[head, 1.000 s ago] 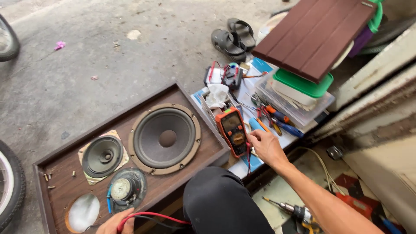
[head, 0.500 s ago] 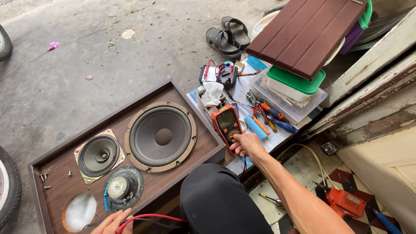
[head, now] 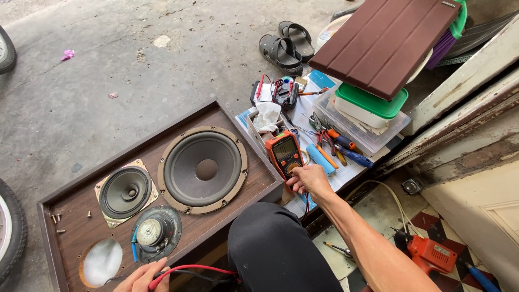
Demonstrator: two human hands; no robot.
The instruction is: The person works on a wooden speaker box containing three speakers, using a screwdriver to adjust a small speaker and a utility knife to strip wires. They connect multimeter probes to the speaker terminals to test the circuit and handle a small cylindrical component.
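Note:
A brown wooden speaker cabinet [head: 75,216] lies face up on the concrete, with a large woofer [head: 203,169], a midrange driver [head: 125,192], a loosened small driver [head: 153,233] and an open round hole [head: 102,261]. My left hand [head: 141,278] at the bottom edge pinches a red test probe [head: 186,269] beside the small driver. My right hand [head: 308,179] rests on the dial of an orange multimeter [head: 283,152] that leans at the cabinet's right side. My dark-clothed knee [head: 275,249] sits between the arms.
Pliers and screwdrivers [head: 338,147] lie on a sheet right of the meter. Clear plastic boxes with a green lid [head: 373,105] carry a brown grille panel [head: 386,40]. Sandals [head: 286,46] lie behind. An orange drill [head: 430,253] lies at lower right. Tyres [head: 8,230] stand at the left edge.
The view has shifted slightly. My right hand has drawn back from the tools to the meter's dial. The left hand still holds the red probe.

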